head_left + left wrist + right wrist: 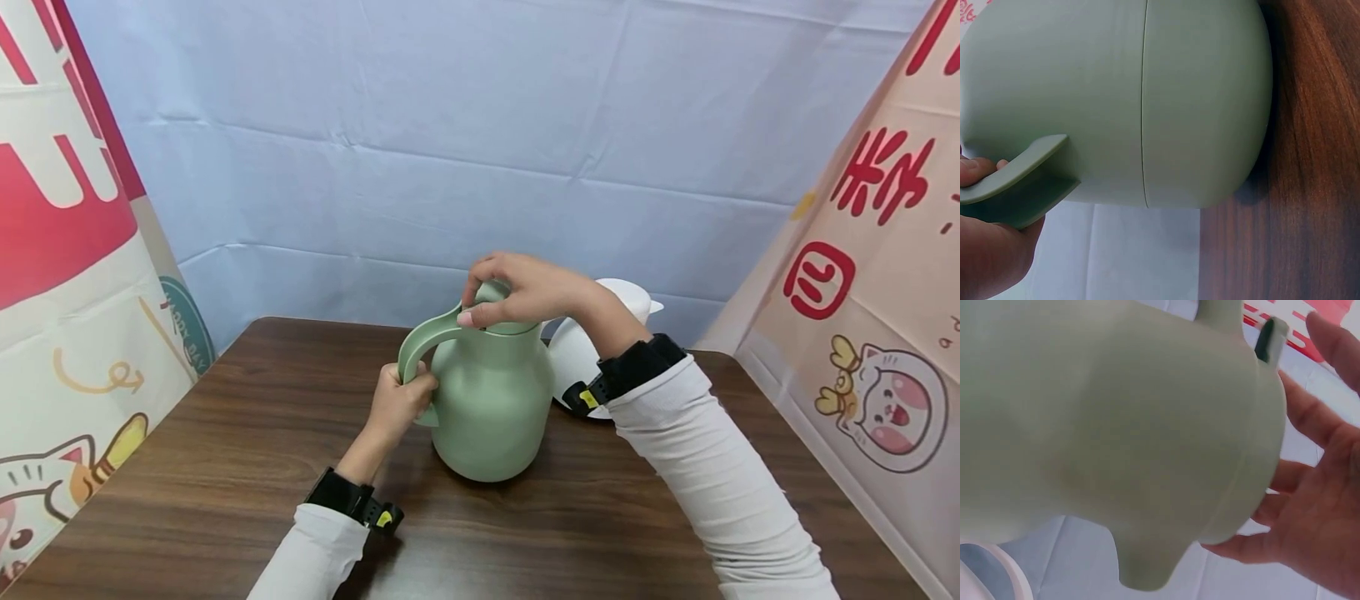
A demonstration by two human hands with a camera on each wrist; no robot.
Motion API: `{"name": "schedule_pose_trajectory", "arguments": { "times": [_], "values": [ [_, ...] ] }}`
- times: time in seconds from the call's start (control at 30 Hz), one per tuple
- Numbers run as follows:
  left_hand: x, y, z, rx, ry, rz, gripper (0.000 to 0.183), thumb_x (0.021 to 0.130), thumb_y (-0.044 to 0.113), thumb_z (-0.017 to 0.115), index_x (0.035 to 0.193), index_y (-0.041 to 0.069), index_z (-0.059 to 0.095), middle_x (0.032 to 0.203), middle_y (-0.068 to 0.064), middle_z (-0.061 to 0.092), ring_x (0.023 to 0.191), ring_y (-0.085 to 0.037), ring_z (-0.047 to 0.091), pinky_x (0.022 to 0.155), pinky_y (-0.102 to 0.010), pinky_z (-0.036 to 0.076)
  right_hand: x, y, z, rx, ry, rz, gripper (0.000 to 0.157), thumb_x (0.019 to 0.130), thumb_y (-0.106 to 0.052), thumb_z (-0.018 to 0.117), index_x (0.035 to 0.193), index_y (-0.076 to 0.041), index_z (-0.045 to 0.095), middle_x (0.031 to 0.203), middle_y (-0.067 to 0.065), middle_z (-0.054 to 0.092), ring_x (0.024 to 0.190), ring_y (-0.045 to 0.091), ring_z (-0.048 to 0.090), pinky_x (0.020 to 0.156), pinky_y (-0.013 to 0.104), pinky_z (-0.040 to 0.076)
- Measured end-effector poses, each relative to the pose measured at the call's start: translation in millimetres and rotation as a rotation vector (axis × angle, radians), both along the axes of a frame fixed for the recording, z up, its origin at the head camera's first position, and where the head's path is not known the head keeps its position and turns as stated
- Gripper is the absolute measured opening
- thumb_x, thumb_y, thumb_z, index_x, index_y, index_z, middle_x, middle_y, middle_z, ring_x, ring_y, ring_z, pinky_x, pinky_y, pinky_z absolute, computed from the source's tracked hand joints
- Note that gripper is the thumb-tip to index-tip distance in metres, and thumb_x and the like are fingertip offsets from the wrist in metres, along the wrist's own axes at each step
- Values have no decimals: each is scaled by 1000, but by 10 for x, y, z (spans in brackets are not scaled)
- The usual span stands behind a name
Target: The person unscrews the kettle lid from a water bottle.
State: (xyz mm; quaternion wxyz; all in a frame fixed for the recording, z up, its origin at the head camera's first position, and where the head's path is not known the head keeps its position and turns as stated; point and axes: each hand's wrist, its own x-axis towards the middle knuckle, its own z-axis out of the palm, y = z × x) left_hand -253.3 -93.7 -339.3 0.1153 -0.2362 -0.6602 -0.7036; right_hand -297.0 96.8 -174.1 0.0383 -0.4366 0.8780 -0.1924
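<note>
A sage-green thermos jug [491, 408] stands upright on the wooden table. Its looped handle [427, 337] faces left, and my left hand [401, 398] grips that handle low down. In the left wrist view, the thumb and fingers wrap the handle's lower end [1029, 172]. Over the jug's top, my right hand [525, 292] spreads across the green lid [492, 292]. From the right wrist view, several fingertips touch or lie just behind the lid's rim [1269, 425], while one digit stands apart near a small lever [1272, 340]. The spout [1147, 562] points away from the handle.
A white jug-like vessel [573, 358] with a dark base stands behind and right of the green one, partly hidden by my right forearm. Pale blue cloth [450, 125] hangs behind the table [247, 433]. Printed banners [885, 333] flank both sides.
</note>
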Motion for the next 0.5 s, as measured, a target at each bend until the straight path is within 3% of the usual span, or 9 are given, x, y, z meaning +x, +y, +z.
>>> {"name": "schedule_pose_trajectory", "arguments": {
  "times": [0.2, 0.33, 0.5],
  "values": [
    [5, -9, -4, 0, 1, 0, 41, 81, -9, 44, 49, 11, 29, 40, 11, 26, 37, -13, 23, 44, -25, 26, 13, -79, -36, 69, 84, -160, 50, 75, -50, 65, 110, -16, 58, 120, 7, 49, 108, 20, 44, 88, 42, 40],
    [5, -2, -2, -3, -3, 7, 39, 80, -9, 43, 49, 10, 29, 40, 11, 27, 37, -13, 24, 44, -25, 27, 23, -95, -40, 156, 65, -253, 67, 74, -58, 61, 124, -14, 50, 126, 10, 47, 115, 22, 40, 92, 43, 38],
    [12, -1, 7, -5, -13, 12, 39, 80, -9, 44, 49, 9, 29, 40, 10, 26, 37, -12, 23, 44, -24, 26, 26, -86, -47, 185, 24, -300, 73, 74, -61, 59, 129, -15, 45, 125, 9, 49, 114, 22, 41, 90, 43, 39]
  ]
}}
